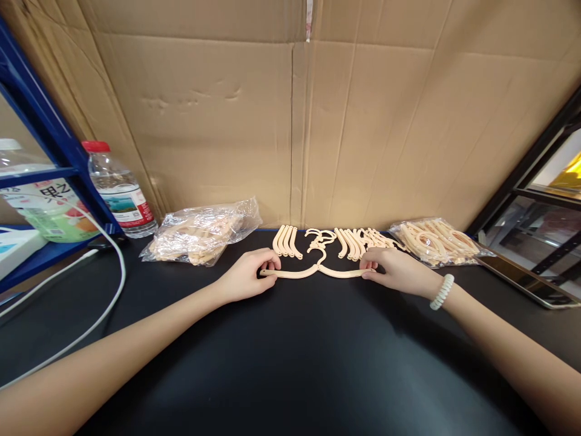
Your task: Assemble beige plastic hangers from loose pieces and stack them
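A cream plastic hanger [318, 272] lies flat on the black table [290, 363], its hook pointing away from me. My left hand [247, 275] pinches the hanger's left arm end. My right hand [394, 269] pinches its right arm end; a white bead bracelet [442, 292] sits on that wrist. Just behind the hanger lie loose cream hanger parts: a small row of curved arms [285, 240], hooks [319, 237] and several more arms [358, 241].
A clear bag of hanger parts [202, 233] lies at the left, another bag [436, 241] at the right. A cardboard wall [290, 121] stands behind. A water bottle [118, 191], a blue shelf [49, 127] and a white cable [109, 290] are at the left. A tablet [521, 281] lies at the right.
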{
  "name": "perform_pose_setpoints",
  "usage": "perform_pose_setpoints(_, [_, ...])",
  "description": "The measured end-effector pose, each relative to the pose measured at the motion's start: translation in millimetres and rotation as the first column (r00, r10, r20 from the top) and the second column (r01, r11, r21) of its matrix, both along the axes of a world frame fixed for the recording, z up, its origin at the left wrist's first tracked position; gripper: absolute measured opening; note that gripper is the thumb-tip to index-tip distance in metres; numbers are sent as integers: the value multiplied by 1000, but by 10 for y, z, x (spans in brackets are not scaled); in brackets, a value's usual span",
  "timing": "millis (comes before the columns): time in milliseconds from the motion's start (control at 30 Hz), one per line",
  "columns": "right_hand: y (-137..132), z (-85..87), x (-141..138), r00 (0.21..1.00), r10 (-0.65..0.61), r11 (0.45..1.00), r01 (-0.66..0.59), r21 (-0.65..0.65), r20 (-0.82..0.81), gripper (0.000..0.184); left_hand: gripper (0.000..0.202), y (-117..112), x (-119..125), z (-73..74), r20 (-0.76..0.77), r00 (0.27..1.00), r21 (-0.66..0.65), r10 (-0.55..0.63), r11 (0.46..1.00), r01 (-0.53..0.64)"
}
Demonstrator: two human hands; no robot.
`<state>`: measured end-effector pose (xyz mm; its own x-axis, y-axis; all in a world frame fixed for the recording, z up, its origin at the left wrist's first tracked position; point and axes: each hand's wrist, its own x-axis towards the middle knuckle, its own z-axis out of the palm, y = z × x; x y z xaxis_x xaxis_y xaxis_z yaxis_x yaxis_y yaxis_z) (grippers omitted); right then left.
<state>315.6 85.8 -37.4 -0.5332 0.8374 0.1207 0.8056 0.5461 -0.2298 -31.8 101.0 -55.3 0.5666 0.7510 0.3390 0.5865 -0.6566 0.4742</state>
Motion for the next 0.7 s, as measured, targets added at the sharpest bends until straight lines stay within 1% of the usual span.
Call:
perform_pose_setpoints(133, [3,-5,10,1000,-3,1000,3,-6,-3,11,11,2,0,-1,15,1000,-8,11,1000,-11])
perform_pose_setpoints(333, [11,-3,5,1000,0,1000,0,-11,-3,10,26,12,-1,1,36,999,-20,28,999,-27])
perform_pose_setpoints(700, [3,-8,15,1000,-2,1000,1,-19,-23,10,26,15,-5,-5,32,999,-16,44,999,-43])
